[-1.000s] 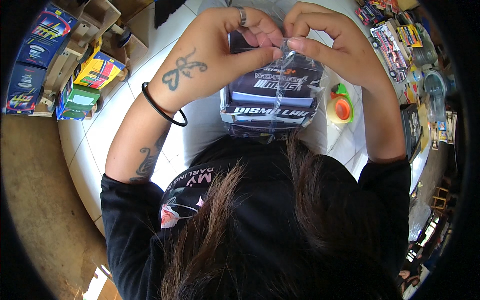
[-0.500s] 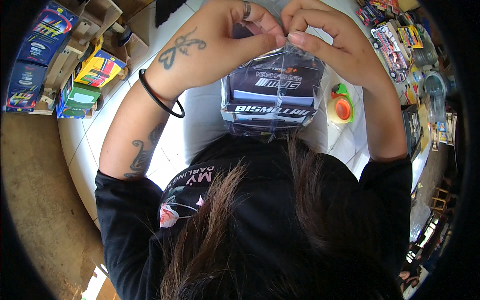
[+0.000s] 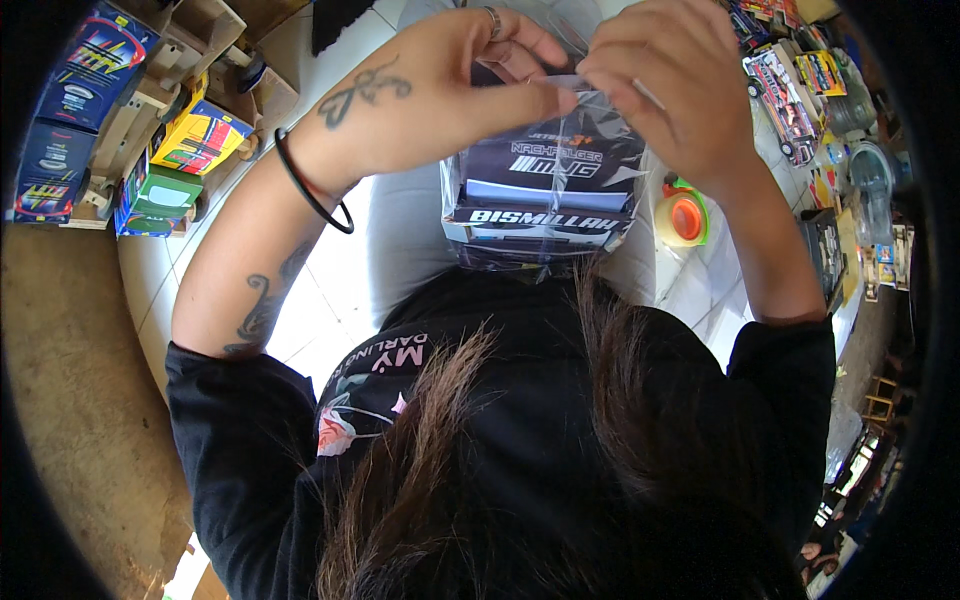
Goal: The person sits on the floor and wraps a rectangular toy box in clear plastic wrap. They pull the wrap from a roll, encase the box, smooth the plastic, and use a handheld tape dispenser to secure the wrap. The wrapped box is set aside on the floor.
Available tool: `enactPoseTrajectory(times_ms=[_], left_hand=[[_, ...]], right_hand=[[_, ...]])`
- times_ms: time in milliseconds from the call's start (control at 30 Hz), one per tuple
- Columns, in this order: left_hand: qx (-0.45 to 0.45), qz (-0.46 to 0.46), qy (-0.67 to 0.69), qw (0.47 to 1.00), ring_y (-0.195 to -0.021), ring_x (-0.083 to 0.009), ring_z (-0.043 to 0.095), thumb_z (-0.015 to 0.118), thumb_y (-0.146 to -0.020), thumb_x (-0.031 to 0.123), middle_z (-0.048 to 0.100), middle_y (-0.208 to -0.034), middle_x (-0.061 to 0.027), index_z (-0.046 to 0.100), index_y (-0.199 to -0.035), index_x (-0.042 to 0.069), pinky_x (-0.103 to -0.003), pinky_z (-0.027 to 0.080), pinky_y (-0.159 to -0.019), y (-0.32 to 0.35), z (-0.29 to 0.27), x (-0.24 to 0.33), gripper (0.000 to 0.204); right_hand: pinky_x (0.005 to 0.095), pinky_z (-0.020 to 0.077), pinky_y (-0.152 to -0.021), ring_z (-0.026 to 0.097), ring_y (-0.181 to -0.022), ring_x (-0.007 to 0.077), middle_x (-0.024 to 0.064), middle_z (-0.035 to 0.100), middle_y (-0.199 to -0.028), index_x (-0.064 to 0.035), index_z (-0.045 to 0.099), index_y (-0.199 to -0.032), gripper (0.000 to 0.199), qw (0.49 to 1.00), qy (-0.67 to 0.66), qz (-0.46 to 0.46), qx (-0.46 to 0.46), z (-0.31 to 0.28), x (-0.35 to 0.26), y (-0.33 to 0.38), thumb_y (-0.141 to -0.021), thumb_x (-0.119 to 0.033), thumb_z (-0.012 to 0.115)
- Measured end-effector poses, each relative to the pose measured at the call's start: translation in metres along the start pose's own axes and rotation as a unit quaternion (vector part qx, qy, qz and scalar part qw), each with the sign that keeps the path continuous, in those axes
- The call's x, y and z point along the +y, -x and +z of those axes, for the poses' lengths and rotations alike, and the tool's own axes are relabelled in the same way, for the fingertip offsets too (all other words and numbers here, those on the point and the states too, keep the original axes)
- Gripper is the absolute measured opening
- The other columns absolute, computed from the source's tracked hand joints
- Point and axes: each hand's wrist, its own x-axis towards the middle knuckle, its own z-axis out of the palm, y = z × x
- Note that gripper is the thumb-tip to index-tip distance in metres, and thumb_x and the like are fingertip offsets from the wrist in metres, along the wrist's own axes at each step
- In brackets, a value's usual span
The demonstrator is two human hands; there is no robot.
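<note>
To the right of the grip and lower, a tape dispenser (image 3: 680, 215) with an orange core stands on the white tiled surface (image 3: 330, 270). Farther right, toy cars in packets (image 3: 785, 85) lie along the surface's edge. Well off to the left of the grip, coloured cartons (image 3: 180, 145) and dark blue boxes (image 3: 60, 110) sit among cardboard trays. Nothing stands between the hands and what they hold; the person's own dark hair and black shirt fill the lower view beneath it.

The clear plastic bag (image 3: 545, 200) holds a dark box with white lettering and a pale band across its front. It hangs directly below the grip, raised off the surface, close to the chest. The left hand (image 3: 430, 90), ring on one finger, and the right hand (image 3: 665, 95) both pinch the bag's top edge, fingertips closed tight on the film and nearly meeting in the middle.

The bag's mouth is hard to make out behind the fingers, and its lower end merges with the shirt. The top of both hands is cut off by the picture's edge.
</note>
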Motion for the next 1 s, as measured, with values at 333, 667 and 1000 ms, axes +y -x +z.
enactPoseTrajectory(times_ms=[333,667,1000], left_hand=[[-0.02,0.023,-0.008,0.999,-0.088,-0.0083,0.058,0.059,-0.092,0.015,0.064,-0.091,-0.0015,0.064,-0.097,0.0,-0.023,0.044,-0.083,0.005,-0.006,-0.005,0.016],[-0.014,-0.053,0.187,0.981,-0.081,-0.0079,0.062,0.057,-0.09,0.017,0.068,-0.09,-0.0039,0.069,-0.092,0.0,-0.02,0.047,-0.074,0.002,0.003,-0.011,0.021],[-0.027,0.045,-0.065,0.997,-0.09,-0.0108,0.061,0.064,-0.087,0.019,0.067,-0.09,-0.0025,0.067,-0.097,0.003,-0.028,0.04,-0.09,0.006,-0.003,0.005,0.018]], right_hand=[[0.0343,0.0389,-0.082,0.056,-0.085,0.0219,0.0049,0.059,-0.09,-0.0081,0.062,-0.083,0.014,0.986,-0.166,0.02,-0.016,-0.009,-0.003,-0.008,-0.08,-0.02,0.068],[0.041,0.0416,-0.081,0.059,-0.084,0.0184,0.0014,0.06,-0.092,-0.0092,0.062,-0.083,0.018,0.996,-0.053,-0.051,0.054,0.004,-0.001,-0.005,-0.076,-0.024,0.07],[0.0388,0.0374,-0.084,0.058,-0.089,0.0176,-0.0006,0.06,-0.084,-0.011,0.063,-0.078,0.014,0.995,-0.09,-0.048,0.02,0.004,-0.007,-0.001,-0.076,-0.024,0.069]])
